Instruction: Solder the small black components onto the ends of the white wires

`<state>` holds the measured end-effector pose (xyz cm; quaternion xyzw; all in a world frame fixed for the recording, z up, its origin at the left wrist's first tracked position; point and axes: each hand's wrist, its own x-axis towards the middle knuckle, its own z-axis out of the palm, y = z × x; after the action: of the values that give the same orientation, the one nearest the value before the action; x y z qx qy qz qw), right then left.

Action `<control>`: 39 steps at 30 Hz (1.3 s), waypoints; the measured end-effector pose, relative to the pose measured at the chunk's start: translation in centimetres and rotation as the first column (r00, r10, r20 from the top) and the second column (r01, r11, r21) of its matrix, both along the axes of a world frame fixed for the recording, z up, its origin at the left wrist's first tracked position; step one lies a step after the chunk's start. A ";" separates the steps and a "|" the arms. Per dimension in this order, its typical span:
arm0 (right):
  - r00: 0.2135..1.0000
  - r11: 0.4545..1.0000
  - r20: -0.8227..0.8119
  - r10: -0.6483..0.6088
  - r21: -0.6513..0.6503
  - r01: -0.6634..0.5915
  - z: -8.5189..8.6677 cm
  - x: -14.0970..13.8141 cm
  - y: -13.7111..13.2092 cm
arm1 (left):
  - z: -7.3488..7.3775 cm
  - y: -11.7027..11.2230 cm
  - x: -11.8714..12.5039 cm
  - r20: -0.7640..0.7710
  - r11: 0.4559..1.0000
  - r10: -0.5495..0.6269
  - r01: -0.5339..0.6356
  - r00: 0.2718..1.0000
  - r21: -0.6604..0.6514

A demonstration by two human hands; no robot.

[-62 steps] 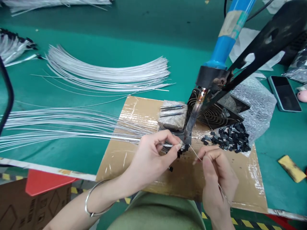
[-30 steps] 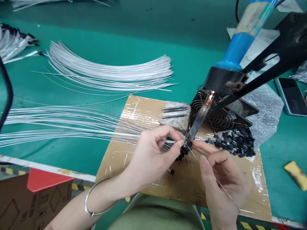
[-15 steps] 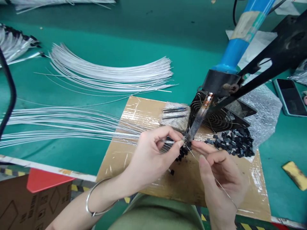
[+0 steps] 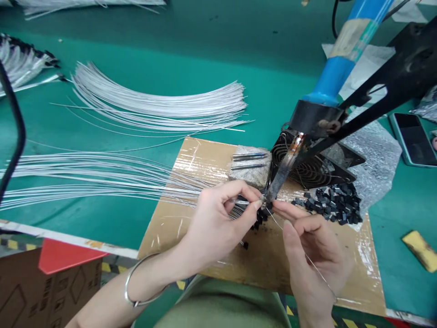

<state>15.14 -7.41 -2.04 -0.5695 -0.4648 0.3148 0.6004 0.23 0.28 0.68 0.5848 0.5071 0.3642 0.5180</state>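
My left hand (image 4: 221, 223) is closed in a pinch on a thin white wire (image 4: 241, 202), its end held at the tip of a soldering iron (image 4: 282, 175). The iron has a blue handle (image 4: 332, 77) and is clamped above the board, slanting down. In my right hand (image 4: 312, 255), thumb and fingers pinch a thin strand of solder wire (image 4: 317, 269), which runs up to the iron's tip. The exact joint is hidden by my left fingertips. Below the tip lie small black connectors (image 4: 261, 221), partly covered by my left hand.
A brown board (image 4: 191, 159) lies on the green table (image 4: 136, 64). White wires (image 4: 160, 107) form a bundle behind it. Black connectors (image 4: 336, 202) are heaped at right, near a black fan (image 4: 307, 166). A phone (image 4: 413, 139) and yellow sponge (image 4: 419, 250) lie further right.
Both hands stay almost still at the iron's tip. The whole view has shifted very slightly.
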 end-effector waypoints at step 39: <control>0.989 0.997 0.130 -0.073 0.020 0.071 -0.3 -0.2 -0.2 | 0.0 -0.4 -0.1 -0.101 0.996 0.000 0.009 0.995 0.087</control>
<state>14.89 -7.62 -2.38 -0.6007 -0.4846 0.2515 0.5841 0.18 -0.11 0.66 0.6257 0.5148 0.3550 0.4664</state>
